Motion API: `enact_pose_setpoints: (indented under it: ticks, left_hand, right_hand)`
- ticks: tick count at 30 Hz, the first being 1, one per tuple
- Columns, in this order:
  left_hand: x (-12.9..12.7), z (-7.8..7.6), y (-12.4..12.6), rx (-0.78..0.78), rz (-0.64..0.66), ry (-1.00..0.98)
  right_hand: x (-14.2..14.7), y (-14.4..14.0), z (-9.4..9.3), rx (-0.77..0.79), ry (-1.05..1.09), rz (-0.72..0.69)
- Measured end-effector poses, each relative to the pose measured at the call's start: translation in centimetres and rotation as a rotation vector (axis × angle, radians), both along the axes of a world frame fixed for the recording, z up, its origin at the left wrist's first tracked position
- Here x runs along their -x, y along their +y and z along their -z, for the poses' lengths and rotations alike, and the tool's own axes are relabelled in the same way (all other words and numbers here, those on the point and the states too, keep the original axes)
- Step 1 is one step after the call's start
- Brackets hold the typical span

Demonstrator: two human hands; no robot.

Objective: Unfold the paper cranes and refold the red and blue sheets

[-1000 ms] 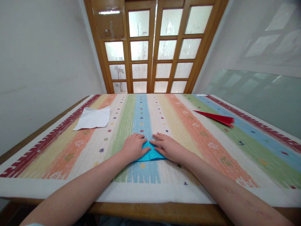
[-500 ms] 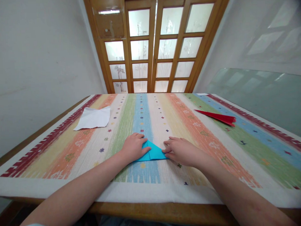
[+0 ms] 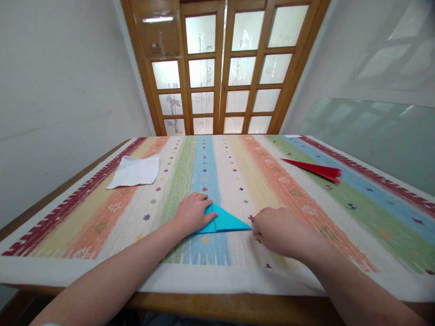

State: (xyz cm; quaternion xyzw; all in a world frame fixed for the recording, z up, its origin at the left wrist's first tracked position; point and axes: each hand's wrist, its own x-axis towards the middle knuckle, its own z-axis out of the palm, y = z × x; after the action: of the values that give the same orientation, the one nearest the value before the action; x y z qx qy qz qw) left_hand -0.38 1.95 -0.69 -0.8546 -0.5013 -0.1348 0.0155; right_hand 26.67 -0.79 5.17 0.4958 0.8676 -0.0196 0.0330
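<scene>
Wooden glazed doors (image 3: 223,67) stand at 12 o'clock between white walls (image 3: 54,92); a striped cloth (image 3: 312,212) covers the wooden worktop (image 3: 222,310).

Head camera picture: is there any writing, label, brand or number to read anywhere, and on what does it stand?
None can be read.
The blue folded paper, the red folded paper and the white sheet are plain.
The striped tablecloth bears only small star and cross motifs, no letters.
The frosted door panes show plant patterns, no words.
</scene>
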Motion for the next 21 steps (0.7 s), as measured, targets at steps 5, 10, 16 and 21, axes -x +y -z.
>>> enact_pose_setpoints:
  ticks: [5, 10, 16, 21]
  left_hand:
    - [0.0, 0.1, -0.1, -0.005, -0.002, 0.002]
    - [0.0, 0.4, 0.0, -0.026, 0.001, -0.001]
    - [0.1, 0.4, -0.1, -0.031, 0.001, -0.012]
    - [-0.1, 0.3, -0.1, -0.026, 0.083, -0.019]
  right_hand:
    - [0.1, 1.7, -1.7, 0.007, -0.070, 0.106]
    - [1.8, 2.6, 0.0, -0.107, 0.168, 0.011]
    - [3.9, 1.6, 2.0, -0.054, 0.137, -0.128]
    - [4.3, 1.2, 2.1, -0.030, 0.119, -0.123]
